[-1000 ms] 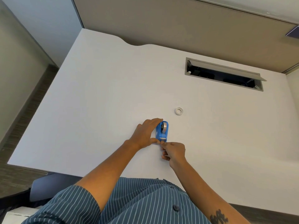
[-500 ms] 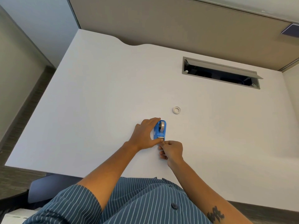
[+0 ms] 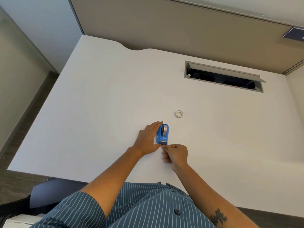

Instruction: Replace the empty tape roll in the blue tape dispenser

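Observation:
The blue tape dispenser (image 3: pixel 162 134) stands on the white desk (image 3: pixel 98 104), with a roll of tape (image 3: pixel 164 130) seated in it. My left hand (image 3: pixel 148 139) grips the dispenser's left side, fingers curled over its far end. My right hand (image 3: pixel 176 153) sits just below the cutter end, thumb and forefinger pinched together at the blade; the tape end between them is too small to make out. A small white empty tape core (image 3: pixel 179 114) lies flat on the desk, up and right of the dispenser.
A long open cable slot (image 3: pixel 223 76) is cut into the desk at the back right. A beige partition (image 3: pixel 164 22) runs along the desk's far edge. A dark chair (image 3: pixel 54 190) shows at the lower left, below the desk's front edge.
Both hands and the dispenser stay put. My right hand's pinched fingers have shifted slightly at the cutter end. The view itself has drifted a little.

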`<state>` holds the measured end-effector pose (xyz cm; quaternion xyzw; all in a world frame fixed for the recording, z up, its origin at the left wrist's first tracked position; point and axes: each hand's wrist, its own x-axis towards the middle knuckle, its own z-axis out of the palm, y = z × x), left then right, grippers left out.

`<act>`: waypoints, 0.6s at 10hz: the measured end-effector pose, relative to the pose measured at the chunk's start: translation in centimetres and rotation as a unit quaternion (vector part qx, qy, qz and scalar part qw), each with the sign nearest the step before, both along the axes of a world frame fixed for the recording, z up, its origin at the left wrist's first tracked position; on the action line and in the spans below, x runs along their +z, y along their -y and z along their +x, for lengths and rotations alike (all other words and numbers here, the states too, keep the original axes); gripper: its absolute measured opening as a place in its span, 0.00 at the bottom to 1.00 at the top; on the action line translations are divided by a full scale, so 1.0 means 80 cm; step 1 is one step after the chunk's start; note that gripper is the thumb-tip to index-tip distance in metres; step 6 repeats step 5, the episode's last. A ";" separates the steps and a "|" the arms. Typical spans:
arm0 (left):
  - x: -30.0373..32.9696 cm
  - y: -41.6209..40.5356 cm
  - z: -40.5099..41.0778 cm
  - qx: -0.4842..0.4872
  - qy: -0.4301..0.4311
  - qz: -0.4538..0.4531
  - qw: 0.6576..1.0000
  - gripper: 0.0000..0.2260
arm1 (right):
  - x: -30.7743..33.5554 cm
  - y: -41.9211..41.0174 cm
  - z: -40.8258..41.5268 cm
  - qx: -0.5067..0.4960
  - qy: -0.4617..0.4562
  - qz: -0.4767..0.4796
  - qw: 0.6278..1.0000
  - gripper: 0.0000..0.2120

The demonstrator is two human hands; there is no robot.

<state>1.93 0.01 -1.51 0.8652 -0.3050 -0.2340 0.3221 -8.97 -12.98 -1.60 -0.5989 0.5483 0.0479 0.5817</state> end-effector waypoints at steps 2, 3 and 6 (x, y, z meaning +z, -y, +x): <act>-0.004 0.000 -0.002 0.012 -0.007 -0.005 1.000 0.43 | 0.002 0.019 -0.010 0.049 0.003 -0.066 0.997 0.07; -0.008 -0.001 -0.008 0.003 -0.034 -0.001 0.999 0.50 | 0.007 0.025 -0.017 0.136 0.017 -0.170 0.976 0.01; -0.013 0.004 -0.028 0.057 -0.024 -0.050 0.997 0.47 | 0.008 0.042 -0.035 0.305 0.058 -0.346 0.885 0.12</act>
